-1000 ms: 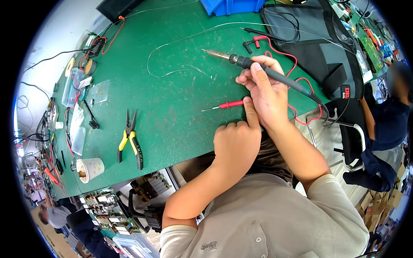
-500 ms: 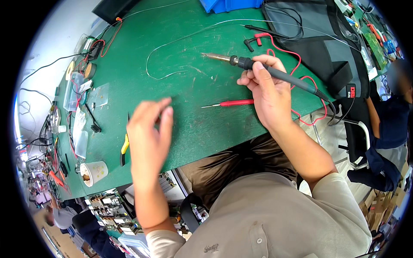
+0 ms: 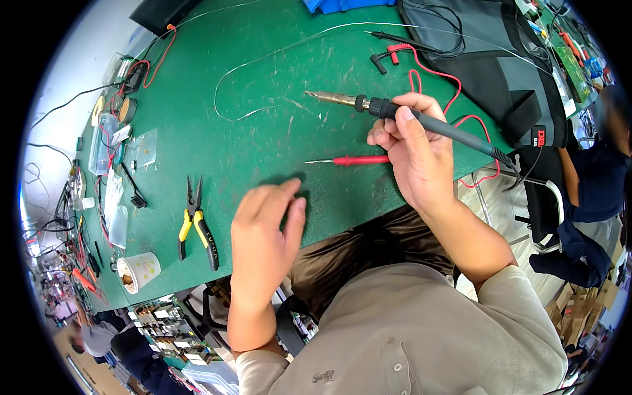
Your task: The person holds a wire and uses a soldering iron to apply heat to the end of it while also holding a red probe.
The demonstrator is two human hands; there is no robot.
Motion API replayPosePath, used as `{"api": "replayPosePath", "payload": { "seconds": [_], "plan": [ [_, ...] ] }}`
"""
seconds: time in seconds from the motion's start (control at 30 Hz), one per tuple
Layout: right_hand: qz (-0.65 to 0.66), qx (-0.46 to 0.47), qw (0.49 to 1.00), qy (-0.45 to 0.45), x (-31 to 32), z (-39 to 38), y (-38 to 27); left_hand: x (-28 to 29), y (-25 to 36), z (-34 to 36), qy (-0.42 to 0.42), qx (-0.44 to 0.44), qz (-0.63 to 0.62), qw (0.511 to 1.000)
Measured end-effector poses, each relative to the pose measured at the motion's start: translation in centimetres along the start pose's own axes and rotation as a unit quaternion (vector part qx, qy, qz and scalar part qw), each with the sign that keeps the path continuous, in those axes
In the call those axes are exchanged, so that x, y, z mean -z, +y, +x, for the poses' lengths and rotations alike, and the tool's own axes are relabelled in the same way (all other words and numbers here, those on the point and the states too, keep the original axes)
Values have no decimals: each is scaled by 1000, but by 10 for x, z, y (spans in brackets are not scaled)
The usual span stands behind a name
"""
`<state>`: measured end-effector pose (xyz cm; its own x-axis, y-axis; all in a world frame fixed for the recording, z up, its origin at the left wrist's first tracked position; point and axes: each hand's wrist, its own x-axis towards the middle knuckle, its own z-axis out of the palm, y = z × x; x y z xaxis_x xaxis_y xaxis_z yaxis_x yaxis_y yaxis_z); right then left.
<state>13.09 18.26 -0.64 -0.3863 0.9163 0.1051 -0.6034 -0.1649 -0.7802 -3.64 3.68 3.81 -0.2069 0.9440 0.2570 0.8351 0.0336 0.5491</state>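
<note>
My right hand [image 3: 421, 148] grips a soldering iron [image 3: 442, 126] by its dark grey handle. The iron's metal tip points left above the green tabletop, and its cable trails off to the right. Below the iron a red test probe [image 3: 359, 160] lies on the table, its right end hidden behind my right hand. My left hand [image 3: 266, 220] hovers over the front edge of the table, thumb and forefinger apart, with nothing visible in it. To its left lie yellow-and-black needle-nose pliers [image 3: 195, 220], handles toward me. Solder wire [image 3: 216, 99] curves across the tabletop farther back.
A white paper cup [image 3: 139, 272] stands near the front left edge. Clear plastic bits and a small black brush [image 3: 136, 195] lie at the left. A grey tool bag [image 3: 484, 79], red and black test leads and a blue bin [image 3: 349, 5] occupy the far side. Another person sits at right.
My left hand has moved to the right and a little toward me, uncovering the pliers. My right hand, holding the soldering iron, has shifted slightly right and nearer.
</note>
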Motion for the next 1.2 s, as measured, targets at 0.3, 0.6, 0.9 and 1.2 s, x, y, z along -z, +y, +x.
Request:
{"api": "replayPosePath", "payload": {
  "seconds": [0.3, 0.6, 0.9, 1.2],
  "plan": [
    [-52, 17, 999, -5, -4, 5, 3, -15, -11, 17, 29, -32, 23, 999],
    [-77, 22, 997, 2, -5, 6, 4, -22, -15, 12, 28, -32, 61, 997],
    [-84, 24, 996, -2, -5, 5, 4, -23, -15, 14, 50, -21, 49, 997],
    [-99, 17, 995, 6, -7, 4, 4, -21, -12, 13, 31, -27, 72, 997]
  ]
}}
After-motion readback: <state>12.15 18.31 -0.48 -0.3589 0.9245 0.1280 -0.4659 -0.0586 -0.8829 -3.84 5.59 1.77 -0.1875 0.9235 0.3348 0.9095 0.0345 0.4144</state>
